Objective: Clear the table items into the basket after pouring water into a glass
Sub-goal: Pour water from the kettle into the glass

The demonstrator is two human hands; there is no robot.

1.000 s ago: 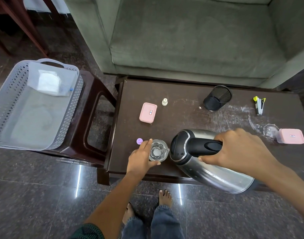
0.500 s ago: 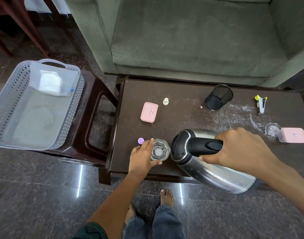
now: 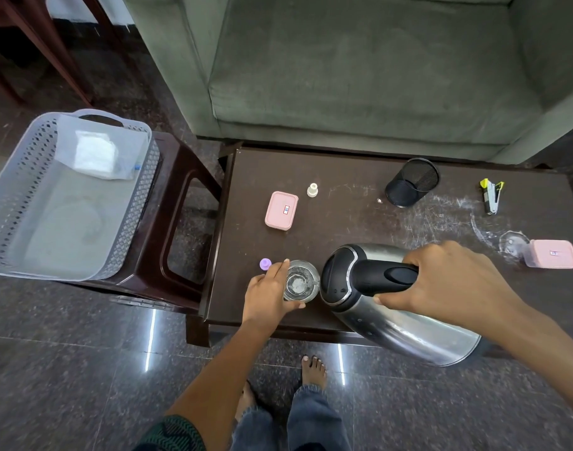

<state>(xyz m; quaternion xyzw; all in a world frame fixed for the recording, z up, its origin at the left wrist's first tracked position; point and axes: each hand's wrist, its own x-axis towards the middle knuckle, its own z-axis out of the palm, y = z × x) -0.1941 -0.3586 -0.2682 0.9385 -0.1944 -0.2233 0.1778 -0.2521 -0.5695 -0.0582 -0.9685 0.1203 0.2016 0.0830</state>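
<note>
A clear glass [image 3: 300,281] stands near the front left of the dark table [image 3: 343,219], with water in its bottom. My left hand [image 3: 267,292] is wrapped around the glass. My right hand [image 3: 447,281] grips the black handle of a steel kettle [image 3: 392,307], which is tilted with its spout right over the glass rim. A grey perforated basket [image 3: 138,203] sits on a stool to the left, with a clear bag of white stuff [image 3: 96,154] inside.
On the table lie a pink box [image 3: 281,210], a small white cap [image 3: 312,189], a purple cap [image 3: 265,264], a black mesh cup [image 3: 412,183], a stapler [image 3: 490,200], a second pink box [image 3: 552,253] and a clear lid [image 3: 513,243]. A grey sofa [image 3: 360,76] stands behind.
Hands, glass and kettle hold nearly the same pose. The view has shifted slightly, and the water in the glass ripples.
</note>
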